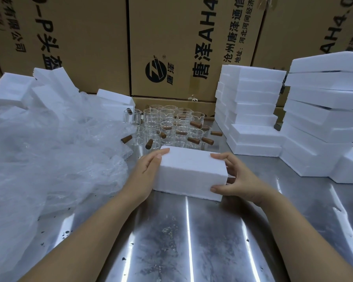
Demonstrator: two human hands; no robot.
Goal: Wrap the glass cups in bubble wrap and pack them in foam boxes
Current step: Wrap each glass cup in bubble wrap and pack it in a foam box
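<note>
Both hands: I am holding one closed foam box [192,169] between them. My left hand [149,169] is pressing flat-fingered against its left end. My right hand [238,180] is gripping its right end, fingers over the top and thumb on the front face.
Box position: it is sitting near the middle of the bench [171,241], just in front of the glass cups [171,125]. I cannot tell whether it is touching the steel.
Step, as I judge it: I am seating the lid, so I am squeezing evenly and keeping the box level, foam being quick to dent.
Supplies: bubble wrap [49,159] is lying along the left edge, and stacks of foam boxes [253,102] are standing toward the right edge.
Writing: cartons [171,37] beyond the far edge are showing "唐泽AH4", "沧州唐泽通信" and "地址:河北河间经济", turned sideways.
</note>
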